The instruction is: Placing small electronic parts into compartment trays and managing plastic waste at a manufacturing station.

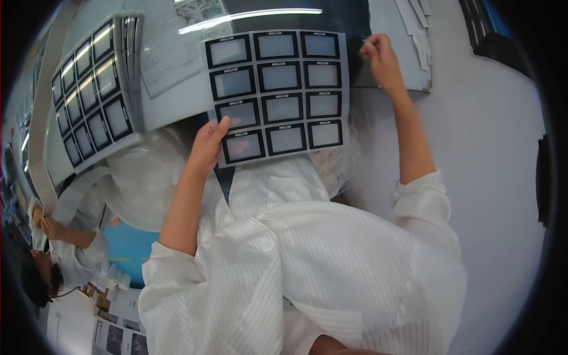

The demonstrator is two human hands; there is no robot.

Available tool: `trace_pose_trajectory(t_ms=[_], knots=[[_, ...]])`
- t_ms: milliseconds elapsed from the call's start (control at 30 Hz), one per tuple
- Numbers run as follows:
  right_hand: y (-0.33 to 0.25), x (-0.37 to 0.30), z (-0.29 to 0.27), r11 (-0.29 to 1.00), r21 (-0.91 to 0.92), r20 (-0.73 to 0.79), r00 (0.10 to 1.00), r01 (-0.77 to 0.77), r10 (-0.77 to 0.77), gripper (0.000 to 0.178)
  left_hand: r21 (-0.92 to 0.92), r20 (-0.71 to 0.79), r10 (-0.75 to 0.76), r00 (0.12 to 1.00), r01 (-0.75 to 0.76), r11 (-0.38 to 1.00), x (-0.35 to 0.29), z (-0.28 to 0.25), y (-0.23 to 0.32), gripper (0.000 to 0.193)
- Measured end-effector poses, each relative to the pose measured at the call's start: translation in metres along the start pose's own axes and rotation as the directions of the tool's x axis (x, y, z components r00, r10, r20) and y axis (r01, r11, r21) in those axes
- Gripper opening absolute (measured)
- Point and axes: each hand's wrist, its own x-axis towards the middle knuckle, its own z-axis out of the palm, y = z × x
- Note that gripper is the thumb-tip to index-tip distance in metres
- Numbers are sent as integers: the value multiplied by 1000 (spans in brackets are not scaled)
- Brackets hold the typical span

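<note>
My left hand (207,145) is closed on the lower left edge of a clear sheet (281,93), its thumb on top. The sheet carries rows of black-bordered rectangles with pale, translucent middles. It is tilted up in front of me, with its lower part over my lap. My right hand (381,62) is raised to the right of the sheet's upper corner, apart from it. Its fingers are pinched together near the dark mat (349,21); whether something small is between them is hidden.
A stack of similar sheets (92,89) lies at the left of the table. Printed paper (171,62) lies behind the held sheet. White strips (414,32) lie at the right table edge. A clear plastic bag (340,168) hangs below. Another person (74,248) works at the far left.
</note>
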Motion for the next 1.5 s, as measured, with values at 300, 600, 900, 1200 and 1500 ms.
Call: trace_pose_trajectory(t_ms=[300,600,900,1200,1500], knots=[[-154,-57,105,872,185,259,833,454,-489,12,82,4,53,999,-53,995,3,-11,-17,34],[-166,-63,132,814,104,295,764,571,-574,12,107,-19,153,988,-151,983,-5,-17,-20,26],[-171,-62,158,775,86,273,733,626,-623,12,19,-3,179,984,-179,984,-10,-11,-14,29],[-182,-58,162,725,54,311,679,686,-665,9,-15,44,210,977,-210,978,-7,-16,-18,26],[-197,-54,169,671,-76,438,629,737,-642,12,115,25,336,942,-336,935,5,-26,-29,20]])
